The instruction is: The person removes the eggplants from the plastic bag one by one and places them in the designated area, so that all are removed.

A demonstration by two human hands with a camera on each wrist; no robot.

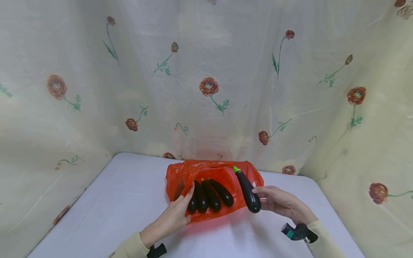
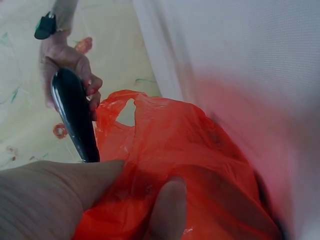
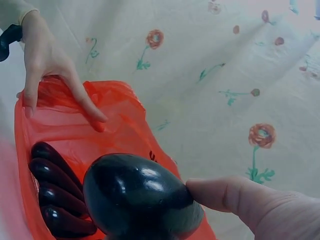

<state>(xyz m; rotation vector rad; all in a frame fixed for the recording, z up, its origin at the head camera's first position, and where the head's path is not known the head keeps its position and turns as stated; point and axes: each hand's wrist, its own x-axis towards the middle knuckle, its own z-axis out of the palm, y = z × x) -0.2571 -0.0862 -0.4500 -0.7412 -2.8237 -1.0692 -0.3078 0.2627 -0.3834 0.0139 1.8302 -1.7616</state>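
Note:
A red plastic bag [image 1: 253, 171] lies on its side with its mouth toward me. Several dark purple eggplants [image 1: 211, 196] rest in it side by side. At the bag's left edge my left hand [image 1: 174, 216] grips the thin plastic, its thumb and a finger [image 2: 169, 207] pressed on the film in the left wrist view. My right hand [image 1: 281, 202] holds one more eggplant [image 1: 247, 190] by its thick lower part, to the right of the others. Its green stem end points up and away, overlapping the bag's right side. In the right wrist view the round end of this eggplant [image 3: 135, 192] looms close, with my thumb against it.
The bag is on a white table [image 1: 129, 190], near its back edge. A pale curtain [image 1: 206, 46] printed with red flowers hangs behind the table and at both sides. Each wrist wears a black strapped device [image 1: 299, 233].

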